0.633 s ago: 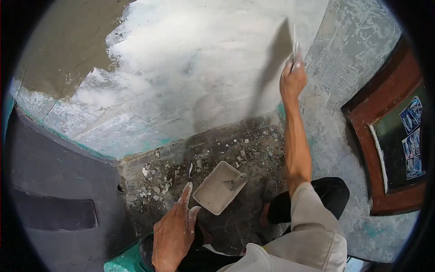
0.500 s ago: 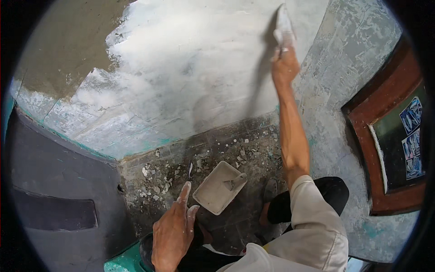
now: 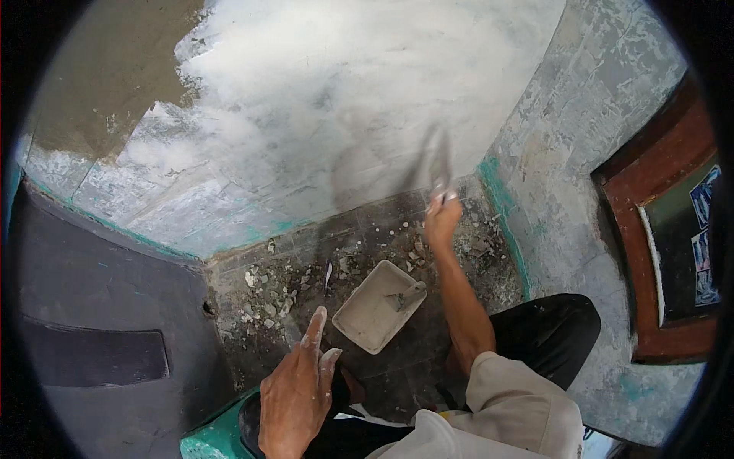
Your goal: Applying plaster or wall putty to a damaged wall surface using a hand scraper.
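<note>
My right hand [image 3: 442,222] grips a putty knife [image 3: 440,161], blurred by motion, near the foot of the white-coated wall [image 3: 306,99]. Its blade points up toward the wall and casts a shadow there. At the lower left is my left hand [image 3: 294,398], smeared with white, index finger and thumb stretched forward. The other fingers curl under, so what they hold is hidden. Just beyond the index fingertip shows a thin dark-and-white sliver [image 3: 329,275]; whether it belongs to something in that hand I cannot make out. Between my hands, a shallow rectangular tray [image 3: 355,339] rests on the floor.
Rubble chips [image 3: 267,294] lie scattered over the dark floor along the wall. A grey panel [image 3: 99,283] stands on the left, above a green edge [image 3: 218,432]. To the right are a patchy grey wall [image 3: 550,168] and a red-brown frame [image 3: 634,252]. Bare brownish plaster [image 3: 107,69] covers the upper left.
My right hand has swept down and slightly left with the putty knife, from high on the wall to near its foot. The left hand has barely moved; the view has shifted a little.
</note>
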Action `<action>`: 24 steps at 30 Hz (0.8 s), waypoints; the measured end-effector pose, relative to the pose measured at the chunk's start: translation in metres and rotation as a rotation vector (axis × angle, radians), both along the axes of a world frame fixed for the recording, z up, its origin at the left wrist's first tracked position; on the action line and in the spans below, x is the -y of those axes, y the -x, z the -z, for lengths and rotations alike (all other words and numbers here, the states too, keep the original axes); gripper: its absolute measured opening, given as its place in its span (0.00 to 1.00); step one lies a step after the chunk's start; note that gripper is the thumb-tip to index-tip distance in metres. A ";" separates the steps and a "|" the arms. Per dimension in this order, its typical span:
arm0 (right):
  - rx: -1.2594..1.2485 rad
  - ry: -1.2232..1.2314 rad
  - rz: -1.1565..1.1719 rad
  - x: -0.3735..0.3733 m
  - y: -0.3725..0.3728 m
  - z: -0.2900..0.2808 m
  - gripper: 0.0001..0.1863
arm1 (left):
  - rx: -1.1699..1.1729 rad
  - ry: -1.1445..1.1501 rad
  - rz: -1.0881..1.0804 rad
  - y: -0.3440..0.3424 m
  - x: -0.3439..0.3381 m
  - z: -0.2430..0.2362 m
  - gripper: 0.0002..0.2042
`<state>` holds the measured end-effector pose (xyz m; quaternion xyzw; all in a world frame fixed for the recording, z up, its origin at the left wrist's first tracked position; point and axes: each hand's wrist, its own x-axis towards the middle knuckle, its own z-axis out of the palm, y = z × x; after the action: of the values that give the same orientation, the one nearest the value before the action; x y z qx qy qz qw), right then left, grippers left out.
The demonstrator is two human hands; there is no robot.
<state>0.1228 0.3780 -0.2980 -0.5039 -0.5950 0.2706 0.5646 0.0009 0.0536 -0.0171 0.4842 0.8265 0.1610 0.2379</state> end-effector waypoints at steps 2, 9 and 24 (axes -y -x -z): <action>0.028 -0.127 0.159 -0.024 0.005 -0.024 0.15 | -0.033 0.003 -0.004 0.003 0.005 -0.008 0.28; -0.151 0.031 0.010 -0.009 0.101 -0.075 0.12 | -0.045 -0.006 0.050 0.004 0.001 0.004 0.29; -0.325 0.143 0.021 -0.001 0.012 0.100 0.10 | 0.044 0.082 -0.020 -0.004 -0.002 -0.007 0.27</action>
<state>0.1112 0.3790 -0.3984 -0.4984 -0.4698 0.3846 0.6188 0.0053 0.0559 -0.0098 0.4621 0.8317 0.1401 0.2740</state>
